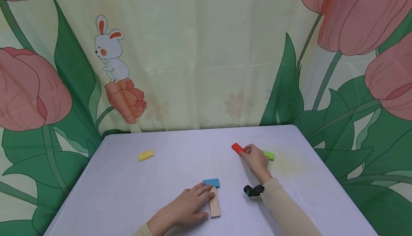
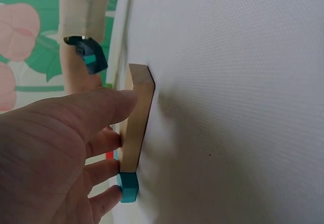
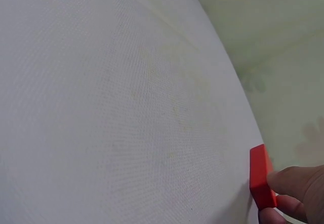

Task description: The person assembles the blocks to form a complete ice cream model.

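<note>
My left hand lies beside a plain wooden block and a blue block, its fingers fairly straight and touching them. The two blocks meet in a T, with the blue one across the far end of the wooden one. In the left wrist view, the thumb is near the wooden block and a fingertip reaches the blue block. Toward the back right, my right hand pinches a red block between thumb and fingers. The right wrist view shows the red block at the tabletop, its underside contact unclear.
A green block lies just right of the right hand, partly hidden by it. On the back left of the white-covered table is a yellow block. A printed curtain hangs behind the table. A small black camera sits on the right wrist.
</note>
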Available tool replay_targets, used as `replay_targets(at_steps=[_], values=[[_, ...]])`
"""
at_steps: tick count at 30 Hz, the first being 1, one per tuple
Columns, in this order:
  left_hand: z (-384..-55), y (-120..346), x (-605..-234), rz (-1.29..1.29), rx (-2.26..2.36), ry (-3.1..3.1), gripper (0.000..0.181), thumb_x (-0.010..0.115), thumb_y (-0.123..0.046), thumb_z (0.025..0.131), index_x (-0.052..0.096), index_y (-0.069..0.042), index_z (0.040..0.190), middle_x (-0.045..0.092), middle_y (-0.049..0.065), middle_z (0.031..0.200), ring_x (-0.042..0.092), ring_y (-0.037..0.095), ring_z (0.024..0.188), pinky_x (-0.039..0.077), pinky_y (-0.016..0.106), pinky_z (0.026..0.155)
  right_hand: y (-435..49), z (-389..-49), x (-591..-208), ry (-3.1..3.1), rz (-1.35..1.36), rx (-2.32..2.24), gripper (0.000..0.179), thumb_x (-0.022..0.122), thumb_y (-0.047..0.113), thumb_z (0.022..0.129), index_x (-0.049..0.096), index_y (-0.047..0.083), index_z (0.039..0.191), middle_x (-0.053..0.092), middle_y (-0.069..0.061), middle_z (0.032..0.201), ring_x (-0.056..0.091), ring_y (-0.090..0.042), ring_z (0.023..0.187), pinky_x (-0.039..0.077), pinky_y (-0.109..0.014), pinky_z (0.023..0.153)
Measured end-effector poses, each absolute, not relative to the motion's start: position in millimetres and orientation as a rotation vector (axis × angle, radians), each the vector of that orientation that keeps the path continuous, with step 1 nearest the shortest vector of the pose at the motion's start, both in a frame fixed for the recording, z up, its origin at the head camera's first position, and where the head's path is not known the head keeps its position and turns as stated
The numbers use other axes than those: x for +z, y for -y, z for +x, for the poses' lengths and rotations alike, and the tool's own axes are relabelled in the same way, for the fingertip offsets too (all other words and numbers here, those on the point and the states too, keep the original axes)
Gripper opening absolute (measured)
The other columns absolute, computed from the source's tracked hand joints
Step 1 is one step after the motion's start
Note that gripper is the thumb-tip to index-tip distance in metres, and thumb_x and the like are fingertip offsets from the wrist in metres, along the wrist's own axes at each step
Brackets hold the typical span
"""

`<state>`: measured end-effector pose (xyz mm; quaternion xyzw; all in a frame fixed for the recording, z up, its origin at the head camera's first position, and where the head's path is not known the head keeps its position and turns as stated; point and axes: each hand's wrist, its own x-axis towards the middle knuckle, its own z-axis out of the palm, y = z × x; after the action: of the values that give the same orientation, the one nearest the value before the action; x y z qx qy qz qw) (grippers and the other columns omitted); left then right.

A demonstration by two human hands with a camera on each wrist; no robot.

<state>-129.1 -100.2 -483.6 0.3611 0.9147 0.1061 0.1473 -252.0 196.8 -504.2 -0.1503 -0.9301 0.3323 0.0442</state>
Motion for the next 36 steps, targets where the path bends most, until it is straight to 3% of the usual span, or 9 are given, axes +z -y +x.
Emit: replay_targets(at_steps=[36], values=[[-128,97,-485,0.996,0.285,-2.640,0.062,0.069,-0.054,0.095,0.048,-0.036,0.151,0.040,-0.008,0.164,0.032,0.022,0.155,0.045,0.058,0.109,-183,-248,-498,2.875,-0.395,1.041,0.027,0.074,0.025,0.094,0.073,0.011,0.117,0.073,-0.007,0.101,0.064,-0.027,0.097,0.035,-0.050,0.086]])
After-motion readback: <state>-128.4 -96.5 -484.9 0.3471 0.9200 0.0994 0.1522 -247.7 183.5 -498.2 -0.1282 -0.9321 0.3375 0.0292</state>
